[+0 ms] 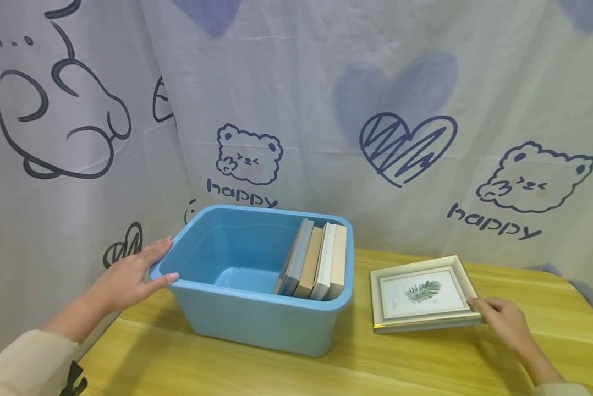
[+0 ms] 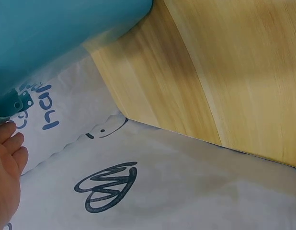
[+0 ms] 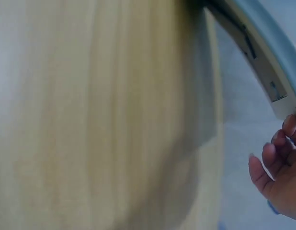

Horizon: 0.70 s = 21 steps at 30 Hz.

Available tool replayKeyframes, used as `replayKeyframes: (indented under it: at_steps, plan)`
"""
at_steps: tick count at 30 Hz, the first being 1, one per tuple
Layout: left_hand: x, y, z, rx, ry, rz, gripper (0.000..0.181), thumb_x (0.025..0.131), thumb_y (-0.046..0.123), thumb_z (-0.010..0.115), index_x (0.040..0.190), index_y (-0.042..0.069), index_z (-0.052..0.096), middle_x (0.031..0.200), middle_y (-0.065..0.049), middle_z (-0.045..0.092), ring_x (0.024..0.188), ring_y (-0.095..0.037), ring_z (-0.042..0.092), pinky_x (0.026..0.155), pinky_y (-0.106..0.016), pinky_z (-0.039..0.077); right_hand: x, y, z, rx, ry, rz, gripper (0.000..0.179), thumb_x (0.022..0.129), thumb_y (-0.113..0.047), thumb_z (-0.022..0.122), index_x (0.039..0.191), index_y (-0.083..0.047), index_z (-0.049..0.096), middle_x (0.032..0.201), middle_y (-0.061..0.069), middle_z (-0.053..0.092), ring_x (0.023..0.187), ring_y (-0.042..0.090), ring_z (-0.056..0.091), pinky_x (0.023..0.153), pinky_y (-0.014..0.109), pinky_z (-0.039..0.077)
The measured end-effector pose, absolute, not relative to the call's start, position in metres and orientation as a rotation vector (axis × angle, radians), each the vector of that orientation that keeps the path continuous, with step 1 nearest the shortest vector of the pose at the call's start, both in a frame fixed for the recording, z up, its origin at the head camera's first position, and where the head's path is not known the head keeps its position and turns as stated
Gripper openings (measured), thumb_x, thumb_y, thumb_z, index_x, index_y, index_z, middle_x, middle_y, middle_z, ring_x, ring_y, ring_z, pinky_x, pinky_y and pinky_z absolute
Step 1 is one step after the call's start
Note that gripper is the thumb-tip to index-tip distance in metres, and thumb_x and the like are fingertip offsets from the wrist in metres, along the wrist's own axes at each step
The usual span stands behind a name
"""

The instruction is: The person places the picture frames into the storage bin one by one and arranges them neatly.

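Observation:
A picture frame (image 1: pixel 423 295) with a pale gold border and a green leaf print is tilted, its right edge raised off the table. My right hand (image 1: pixel 508 323) pinches it at the lower right corner, thumb on the front. In the right wrist view the frame's pale back and edge (image 3: pixel 263 62) show above my loosely curled fingers. My left hand (image 1: pixel 130 275) grips the left rim of a blue plastic bin (image 1: pixel 257 324), with the thumb over the front corner. Inside, several slim rectangular pieces (image 1: pixel 312 264) with grey, tan and white edges stand upright against the right wall.
Wood-grain table top (image 1: pixel 217 366) lies under the bin and frame. Behind it and to the left hangs a pale cloth (image 1: pixel 316 99) printed with hearts and bears. The left part of the bin shows its bare floor.

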<state>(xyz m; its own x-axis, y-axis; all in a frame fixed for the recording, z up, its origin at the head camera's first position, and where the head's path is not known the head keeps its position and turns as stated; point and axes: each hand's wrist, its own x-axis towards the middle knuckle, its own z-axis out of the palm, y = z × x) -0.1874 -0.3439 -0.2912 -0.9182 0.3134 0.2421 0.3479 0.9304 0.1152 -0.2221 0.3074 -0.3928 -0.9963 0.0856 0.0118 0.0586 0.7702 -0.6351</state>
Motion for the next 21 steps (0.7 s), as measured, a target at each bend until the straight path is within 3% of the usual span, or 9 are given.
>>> replayKeyframes:
  at_steps: [4,8,14,21]
  plan:
    - [-0.187,-0.343,-0.290,-0.493,-2.880,-0.232,0.072,0.087,0.042,0.056,0.139,-0.004,0.038,0.142,-0.026,0.039,0.124,-0.048,0.042,0.091,-0.064,0.041,-0.221,0.301,-0.382,-0.061,-2.925,1.006,0.055,0.095,-0.037,0.043,0.095,0.015,0.058,0.087,0.029,0.060,0.076,0.022,0.054,0.062,0.027,0.040]
    - [-0.186,-0.344,-0.289,-0.477,-2.900,-0.229,0.072,0.087,0.044,0.056,0.139,-0.003,0.037,0.143,-0.025,0.038,0.125,-0.047,0.041,0.092,-0.064,0.040,-0.222,0.292,-0.372,0.005,-2.916,0.916,0.041,0.095,-0.034,0.044,0.070,-0.002,0.049,0.069,0.007,0.046,0.062,0.014,0.039,0.055,0.026,0.031]
    - [-0.185,-0.343,-0.290,-0.457,-2.907,-0.229,0.073,0.087,0.044,0.056,0.139,-0.003,0.037,0.143,-0.024,0.037,0.127,-0.047,0.040,0.093,-0.065,0.038,-0.227,0.277,-0.361,0.085,-2.743,0.752,0.042,0.089,-0.026,0.055,0.054,-0.009,0.038,0.078,0.017,0.054,0.068,0.023,0.044,0.056,0.028,0.031]
    - [-0.187,-0.344,-0.290,-0.462,-2.897,-0.208,0.074,0.086,0.047,0.056,0.139,-0.002,0.038,0.143,-0.023,0.038,0.127,-0.045,0.041,0.093,-0.064,0.040,-0.230,0.261,-0.351,0.157,-2.516,0.677,0.039,0.078,-0.021,0.064,0.050,-0.008,0.041,0.081,0.023,0.054,0.077,0.036,0.047,0.061,0.039,0.034]
